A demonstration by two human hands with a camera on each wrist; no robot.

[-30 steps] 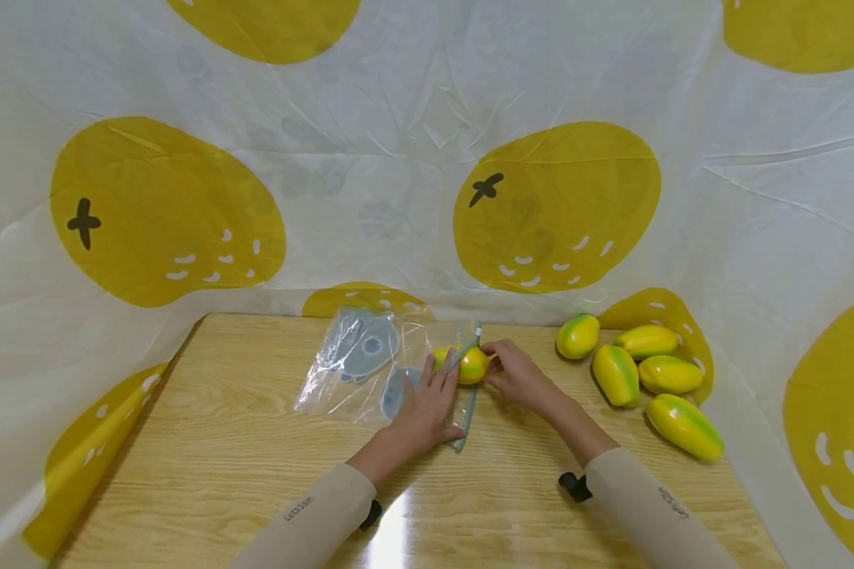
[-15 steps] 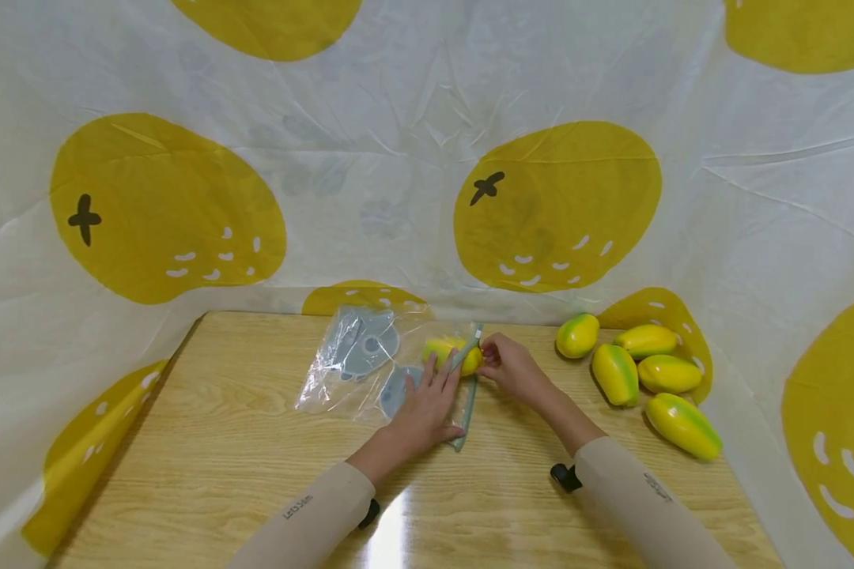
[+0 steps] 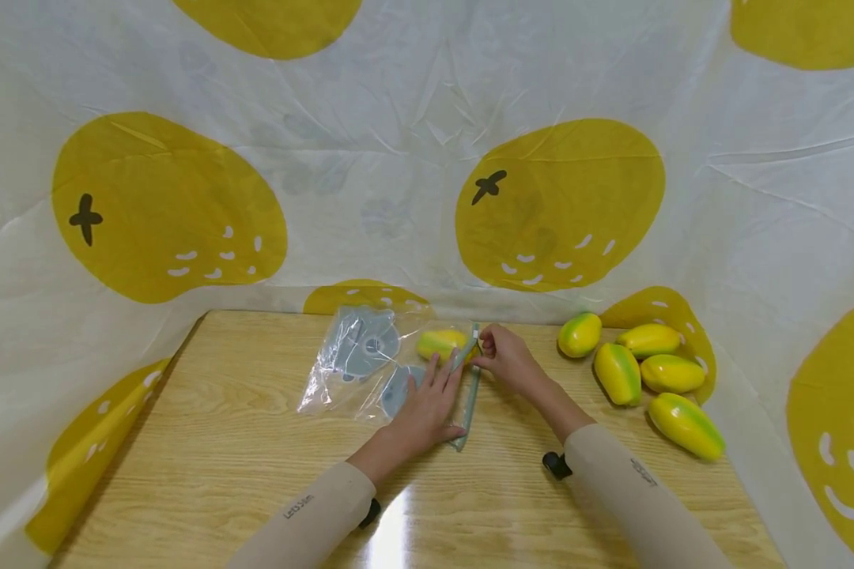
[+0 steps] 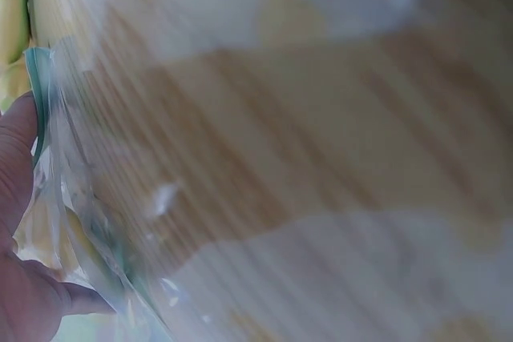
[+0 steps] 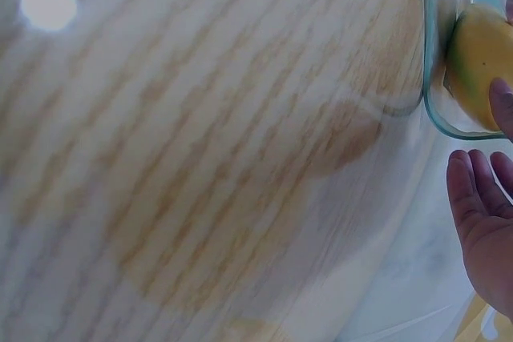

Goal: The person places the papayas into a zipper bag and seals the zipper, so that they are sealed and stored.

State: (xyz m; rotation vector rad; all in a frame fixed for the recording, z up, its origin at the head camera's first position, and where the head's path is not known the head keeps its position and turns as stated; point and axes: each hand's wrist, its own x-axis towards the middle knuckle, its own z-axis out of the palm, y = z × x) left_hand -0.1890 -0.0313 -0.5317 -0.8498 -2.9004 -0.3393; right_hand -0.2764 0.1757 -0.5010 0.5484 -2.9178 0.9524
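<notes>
Yellow-green fruit [image 3: 440,344], inside clear bag [image 3: 468,411], near far edge of the surface [image 3: 213,442]; long axis crosswise, right end toward right hand [image 3: 507,363]. Right hand: fingers bent beside bag's mouth, grip indeterminable; left hand [image 3: 421,415]: fingers extended over bag.

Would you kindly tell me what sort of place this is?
Probably a screened-off work booth: a printed cloth hangs behind and on both sides of a wooden table, which holds a plastic bag.
</notes>
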